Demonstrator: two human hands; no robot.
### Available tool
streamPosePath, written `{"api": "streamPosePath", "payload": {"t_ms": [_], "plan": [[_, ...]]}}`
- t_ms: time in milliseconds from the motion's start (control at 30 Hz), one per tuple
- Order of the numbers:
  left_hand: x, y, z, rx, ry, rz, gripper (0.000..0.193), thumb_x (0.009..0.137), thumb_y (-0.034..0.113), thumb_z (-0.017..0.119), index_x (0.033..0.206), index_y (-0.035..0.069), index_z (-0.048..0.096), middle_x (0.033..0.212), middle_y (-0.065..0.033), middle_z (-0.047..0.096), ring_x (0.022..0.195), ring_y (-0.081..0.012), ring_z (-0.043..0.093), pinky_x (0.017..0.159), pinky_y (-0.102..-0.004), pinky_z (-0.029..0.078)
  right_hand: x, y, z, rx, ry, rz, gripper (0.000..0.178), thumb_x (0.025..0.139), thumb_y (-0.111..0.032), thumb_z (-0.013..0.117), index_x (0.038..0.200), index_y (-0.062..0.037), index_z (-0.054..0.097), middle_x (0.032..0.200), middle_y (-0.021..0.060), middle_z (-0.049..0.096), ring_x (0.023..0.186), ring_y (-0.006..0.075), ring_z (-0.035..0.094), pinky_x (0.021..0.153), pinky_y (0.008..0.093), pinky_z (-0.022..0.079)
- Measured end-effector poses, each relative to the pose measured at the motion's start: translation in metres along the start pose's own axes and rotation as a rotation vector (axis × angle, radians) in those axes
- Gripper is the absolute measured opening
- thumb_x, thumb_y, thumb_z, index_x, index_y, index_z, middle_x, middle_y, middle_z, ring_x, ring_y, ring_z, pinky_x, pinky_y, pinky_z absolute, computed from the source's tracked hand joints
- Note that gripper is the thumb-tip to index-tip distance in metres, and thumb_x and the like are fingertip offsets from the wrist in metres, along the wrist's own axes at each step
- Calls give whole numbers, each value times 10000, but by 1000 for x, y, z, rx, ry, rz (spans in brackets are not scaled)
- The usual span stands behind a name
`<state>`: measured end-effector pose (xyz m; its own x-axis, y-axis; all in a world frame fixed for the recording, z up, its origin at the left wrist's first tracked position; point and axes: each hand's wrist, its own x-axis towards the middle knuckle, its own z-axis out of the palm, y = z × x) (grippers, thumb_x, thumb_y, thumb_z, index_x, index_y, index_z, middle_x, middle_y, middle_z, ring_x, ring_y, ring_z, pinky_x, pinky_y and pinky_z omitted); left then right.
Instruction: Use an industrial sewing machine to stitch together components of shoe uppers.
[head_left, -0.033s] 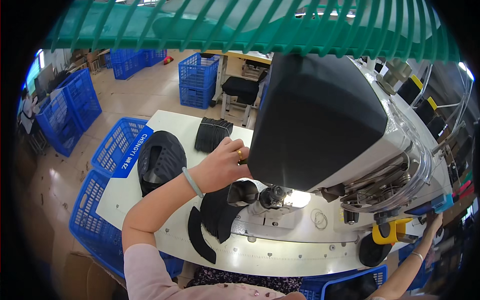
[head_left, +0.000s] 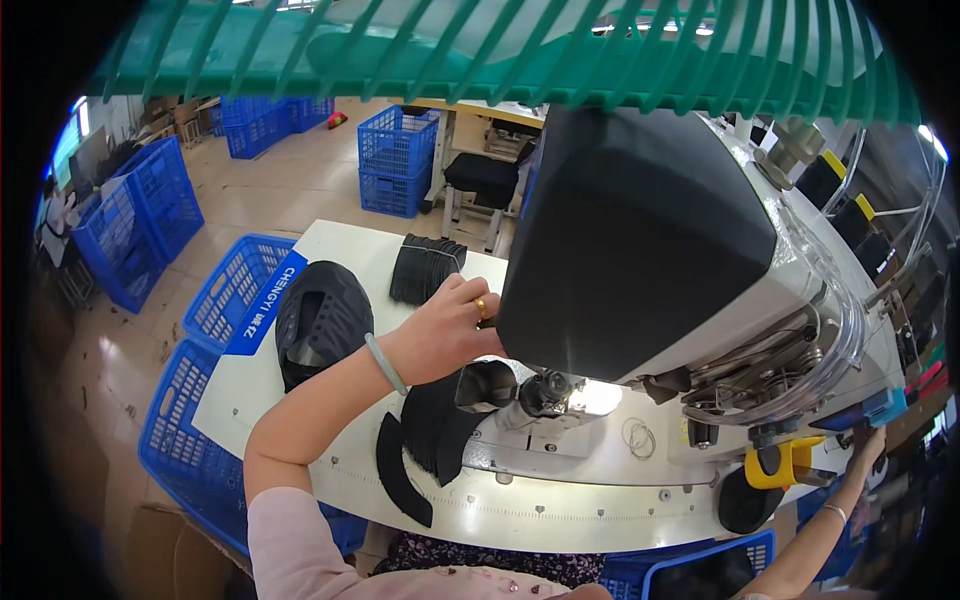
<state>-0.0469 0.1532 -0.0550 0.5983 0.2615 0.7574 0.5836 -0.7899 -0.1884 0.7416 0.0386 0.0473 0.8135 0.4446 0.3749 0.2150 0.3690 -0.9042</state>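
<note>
My left hand, wearing a ring and a bracelet, is held against the left side of the sewing machine's black head. Its fingers are curled; what they grip is hidden by the machine. Far to the right, my right hand reaches the machine's edge beside a light-blue part; its fingers are too small to read. A stack of curved black strips lies below my left hand, with one loose strip beside it. Left of that wrist sits a black shoe upper.
A tied bundle of black pieces lies on the white table. Blue baskets stand along its left side. A yellow holder sits near a black pad at the right. Stacked blue crates and a black stool are beyond.
</note>
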Motion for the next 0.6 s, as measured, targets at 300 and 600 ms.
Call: {"api": "streamPosePath", "payload": {"t_ms": [300, 600], "plan": [[14, 5, -26, -75, -147, -25, 182, 726, 279, 726, 887, 204, 682, 977, 24, 515, 897, -181, 448, 783, -352, 360, 21, 11, -18, -46, 59, 12, 385, 913, -316, 565, 1210, -73, 589, 1121, 88, 617, 954, 223, 631, 816, 338, 538], [16, 2, -19, -26, -144, 6, 165, 748, 291, 712, 881, 195, 694, 956, 26, 546, 917, -176, 472, 782, -354, 363, 15, 14, -12, -63, 35, 31, 430, 885, -408, 616, 1178, -94, 591, 1059, 70, 616, 977, 214, 626, 828, 342, 538]]}}
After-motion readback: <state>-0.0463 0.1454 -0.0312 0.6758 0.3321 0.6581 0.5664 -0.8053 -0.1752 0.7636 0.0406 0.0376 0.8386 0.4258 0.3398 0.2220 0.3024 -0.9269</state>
